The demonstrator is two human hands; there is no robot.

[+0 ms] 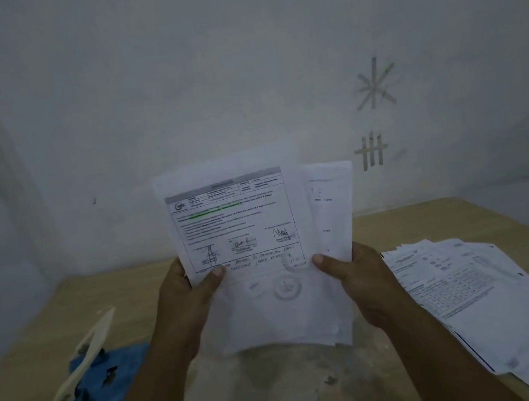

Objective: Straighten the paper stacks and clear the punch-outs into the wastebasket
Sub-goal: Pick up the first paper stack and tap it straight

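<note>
I hold a stack of printed papers [255,236] upright over the middle of the wooden table [26,387]. My left hand [185,303] grips its left edge, thumb on the front sheet. My right hand [355,279] grips the right edge the same way. The sheets in the stack are uneven, with one page sticking out at the upper right. A second, fanned-out pile of papers [487,300] lies flat on the table to the right. No punch-outs or wastebasket show in this view.
A blue hole punch [90,380] with a raised cream lever sits on the table at the left. A pale worn patch [270,397] marks the tabletop below the held stack. The white wall [201,71] stands close behind the table, with tape marks on it.
</note>
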